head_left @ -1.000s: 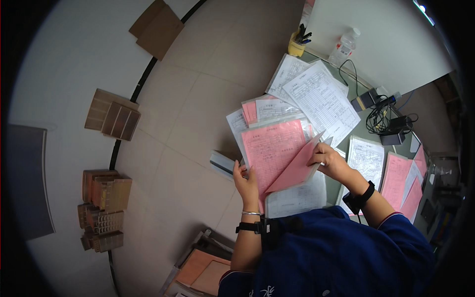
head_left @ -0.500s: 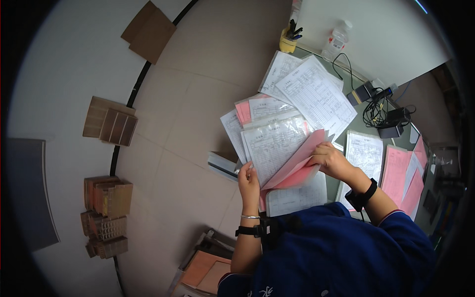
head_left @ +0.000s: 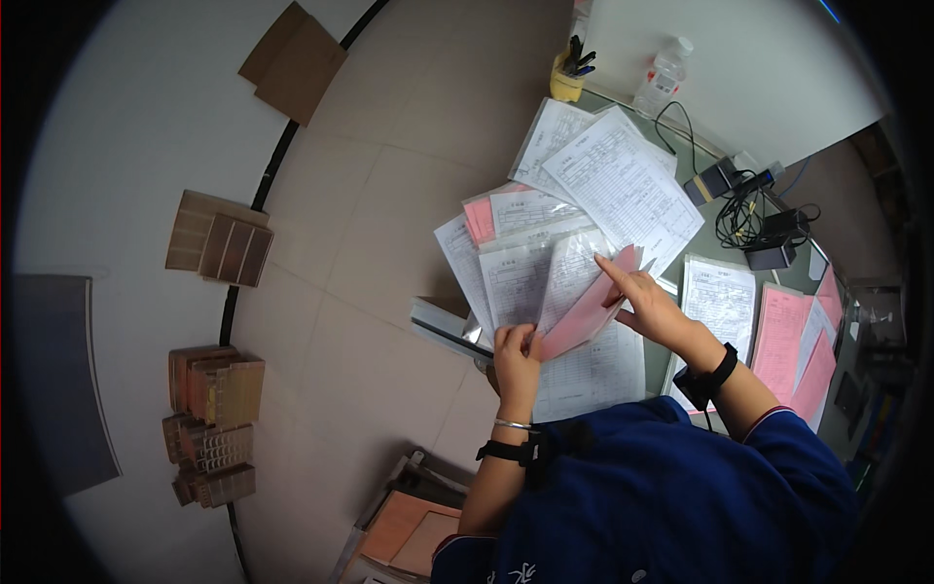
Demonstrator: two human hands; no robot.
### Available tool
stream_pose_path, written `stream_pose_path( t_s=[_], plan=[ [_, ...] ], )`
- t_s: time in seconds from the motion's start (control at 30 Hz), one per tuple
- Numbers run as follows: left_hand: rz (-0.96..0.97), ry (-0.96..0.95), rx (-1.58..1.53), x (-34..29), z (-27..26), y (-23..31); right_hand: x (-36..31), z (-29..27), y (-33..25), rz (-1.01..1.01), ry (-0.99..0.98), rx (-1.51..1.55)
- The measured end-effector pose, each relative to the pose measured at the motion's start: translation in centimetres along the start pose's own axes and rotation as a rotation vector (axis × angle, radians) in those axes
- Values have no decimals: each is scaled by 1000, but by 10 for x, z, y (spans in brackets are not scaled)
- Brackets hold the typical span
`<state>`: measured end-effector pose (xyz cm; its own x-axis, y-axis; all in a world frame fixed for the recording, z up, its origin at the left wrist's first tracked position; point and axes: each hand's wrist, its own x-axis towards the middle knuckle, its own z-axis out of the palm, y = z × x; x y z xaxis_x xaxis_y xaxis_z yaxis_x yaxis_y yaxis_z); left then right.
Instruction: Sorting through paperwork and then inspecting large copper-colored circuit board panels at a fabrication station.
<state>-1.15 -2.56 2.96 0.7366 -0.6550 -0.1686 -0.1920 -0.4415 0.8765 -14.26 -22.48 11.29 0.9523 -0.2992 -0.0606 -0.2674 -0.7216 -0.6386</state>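
Head view: left hand (head_left: 516, 355) pinches the paper stack's (head_left: 530, 282) lower edge; right hand (head_left: 650, 307) grips the pink sheet (head_left: 589, 311), apparently mid-turn — best lifted slowly.

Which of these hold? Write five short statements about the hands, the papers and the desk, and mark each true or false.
1. The left hand grips the lower edge of the paper stack. True.
2. The right hand holds the clear bottle. False: the bottle stands apart at the far edge of the desk; the right hand is on the pink sheet.
3. The pink sheet is partly turned over. True.
4. A yellow pen cup stands near the bottle. True.
5. Both wrists are bare. False: each wrist wears a black band, and the left a thin bracelet too.
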Motion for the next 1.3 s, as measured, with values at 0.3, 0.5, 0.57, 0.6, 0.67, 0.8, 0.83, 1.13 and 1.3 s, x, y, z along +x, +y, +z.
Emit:
stream_pose_path(
  t_s=[0.3, 0.5, 0.57, 0.6, 0.67, 0.8, 0.83, 1.13, 1.3],
  plan=[
    [184, -38, -127, 8, -21, -16, -3, 3, 16, -68, 56, -19],
    [-136, 201, -111, 14, -9, -33, -6, 6, 11, -31, 95, 6],
    [-160, 143, -90, 10, -7, -24, -4, 3, 7, -17, 107, -4],
    [7, 128, -49, 6, -7, -20, -2, 1, 5, -5, 119, -12],
    [173, 112, -8, 1, -10, -10, 4, -4, -3, -43, 182, -70],
    [113, -359, -347, -5, -19, 4, 5, -7, 8, -165, 153, -185],
    [124, -213, -298, -2, -18, -7, 3, -5, 11, -166, 154, -186],
    [-20, 122, -58, 10, -13, -35, -6, 3, 10, -146, 54, -20],
    [-50, 219, -213, 2, -11, -19, -3, 1, 3, -131, 90, 4]
  ],
)
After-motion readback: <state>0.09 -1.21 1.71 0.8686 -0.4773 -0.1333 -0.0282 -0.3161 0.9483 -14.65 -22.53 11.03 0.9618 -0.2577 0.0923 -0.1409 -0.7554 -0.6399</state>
